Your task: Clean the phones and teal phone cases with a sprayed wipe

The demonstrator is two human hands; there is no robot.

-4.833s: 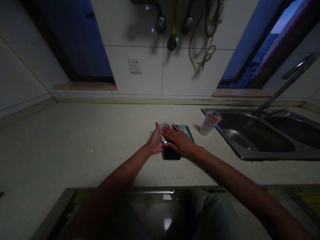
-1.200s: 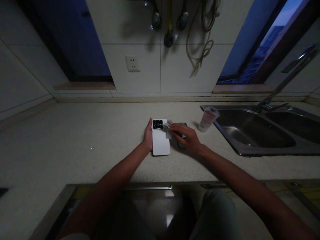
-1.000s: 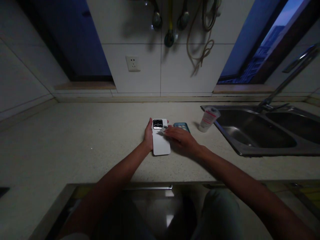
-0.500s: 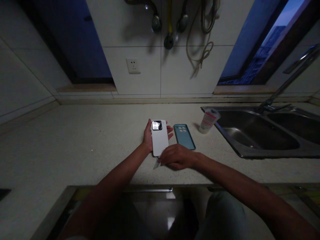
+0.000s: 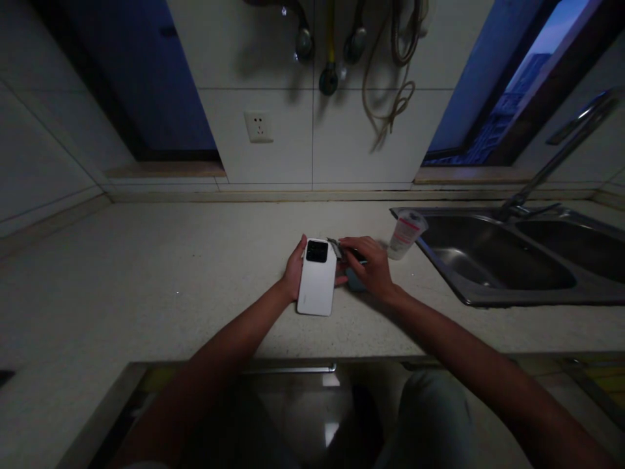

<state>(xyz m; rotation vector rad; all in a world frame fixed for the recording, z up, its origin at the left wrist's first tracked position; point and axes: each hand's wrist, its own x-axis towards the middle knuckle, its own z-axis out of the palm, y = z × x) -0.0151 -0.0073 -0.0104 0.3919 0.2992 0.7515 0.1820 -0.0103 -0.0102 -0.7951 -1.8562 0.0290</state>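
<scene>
A white phone (image 5: 316, 277) lies back-up on the pale counter, its dark camera block at the far end. My left hand (image 5: 295, 273) grips its left edge, fingers curled under it. My right hand (image 5: 370, 264) is just right of the phone's top, pinching a small grey wipe (image 5: 334, 245) between thumb and fingers. The hand covers most of a teal phone case (image 5: 355, 281), of which only a sliver shows.
A tilted plastic cup (image 5: 405, 234) with a red label stands right of my hands, beside the steel double sink (image 5: 493, 260) and its tap. A wall socket (image 5: 258, 126) and hanging utensils are on the tiled wall behind. The counter's front edge runs below my forearms.
My right hand moved from the near end of the phone up to its far right corner, over the teal case. The phone now lies flatter in my left hand.
</scene>
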